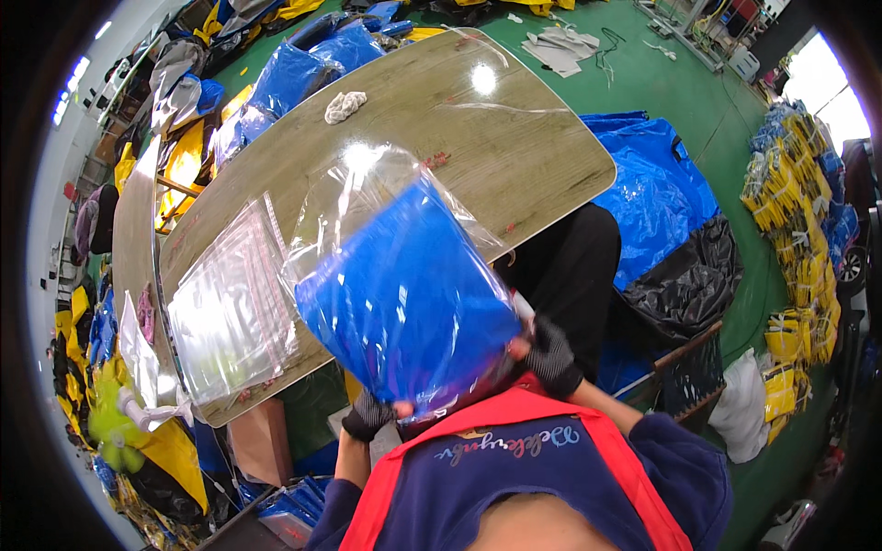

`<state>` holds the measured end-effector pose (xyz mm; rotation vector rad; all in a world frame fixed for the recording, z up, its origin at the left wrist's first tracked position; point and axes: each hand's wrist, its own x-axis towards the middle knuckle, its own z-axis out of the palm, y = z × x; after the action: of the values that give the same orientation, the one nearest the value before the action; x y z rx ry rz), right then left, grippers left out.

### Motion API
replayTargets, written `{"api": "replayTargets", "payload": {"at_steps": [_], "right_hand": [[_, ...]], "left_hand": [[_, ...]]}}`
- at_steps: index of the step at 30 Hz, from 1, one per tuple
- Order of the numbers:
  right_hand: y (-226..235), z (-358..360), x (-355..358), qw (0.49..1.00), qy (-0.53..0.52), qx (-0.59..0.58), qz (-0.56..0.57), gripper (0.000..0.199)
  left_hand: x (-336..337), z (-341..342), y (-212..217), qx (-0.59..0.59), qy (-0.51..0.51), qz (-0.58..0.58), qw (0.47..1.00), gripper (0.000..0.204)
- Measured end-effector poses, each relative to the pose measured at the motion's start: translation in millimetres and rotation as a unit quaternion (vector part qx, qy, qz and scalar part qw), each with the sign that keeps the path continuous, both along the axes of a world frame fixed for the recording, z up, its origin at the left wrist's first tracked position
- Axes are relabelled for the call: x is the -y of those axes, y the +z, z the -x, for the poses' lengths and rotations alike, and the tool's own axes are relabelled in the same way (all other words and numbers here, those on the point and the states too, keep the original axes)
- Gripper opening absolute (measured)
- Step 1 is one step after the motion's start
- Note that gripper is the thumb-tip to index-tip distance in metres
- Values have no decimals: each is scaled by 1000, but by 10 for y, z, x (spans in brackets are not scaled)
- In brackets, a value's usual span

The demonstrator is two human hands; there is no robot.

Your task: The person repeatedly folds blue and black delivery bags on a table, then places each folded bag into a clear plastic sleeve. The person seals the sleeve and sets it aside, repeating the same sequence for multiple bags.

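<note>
Now both hands up over near desk edge (551, 225), gloved, clamped on blue folded garment in clear plastic bag (404, 298). Left hand (370, 415) grips bag's near-left bottom corner; right hand (549, 354) grips near-right edge. Bag held tilted between hands, open clear end toward far side. Stack of empty clear bags (230, 308) lies on desk just left. White rag (344, 106) far on desk.

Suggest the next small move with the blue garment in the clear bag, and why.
Probably slide the blue garment deeper into the clear bag. Both hands, left hand and right hand, grip its near edge, and the bag's far end looks empty and loose above the wooden table.
</note>
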<state>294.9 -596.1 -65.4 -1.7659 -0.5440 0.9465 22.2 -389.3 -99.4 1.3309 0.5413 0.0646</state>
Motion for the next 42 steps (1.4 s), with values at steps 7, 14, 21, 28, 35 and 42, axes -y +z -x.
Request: {"api": "replayTargets", "payload": {"at_steps": [7, 14, 21, 28, 35, 42], "right_hand": [[1166, -429, -1082, 892, -42, -192, -407, 59], [2045, -1160, -1181, 816, 169, 335, -440, 55], [2043, -1127, -1132, 759, -98, 542, -346, 78], [1564, -1457, -1320, 906, -102, -83, -402, 29], [1841, -1256, -1558, 878, -164, 208, -400, 20], [2778, -1301, -1705, 743, -137, 334, -564, 21]], "left_hand": [[-9, -1152, 300, 190, 232, 139, 944, 66], [-418, -1318, 1993, 157, 131, -667, 716, 63], [-1083, -1559, 2272, 77, 111, -667, 733, 77], [-1084, -1869, 1804, 352, 189, -242, 885, 77], [-1065, -1874, 1943, 221, 361, -348, 837, 55], [-1200, -1743, 2984, 316, 384, -508, 703, 51]]}}
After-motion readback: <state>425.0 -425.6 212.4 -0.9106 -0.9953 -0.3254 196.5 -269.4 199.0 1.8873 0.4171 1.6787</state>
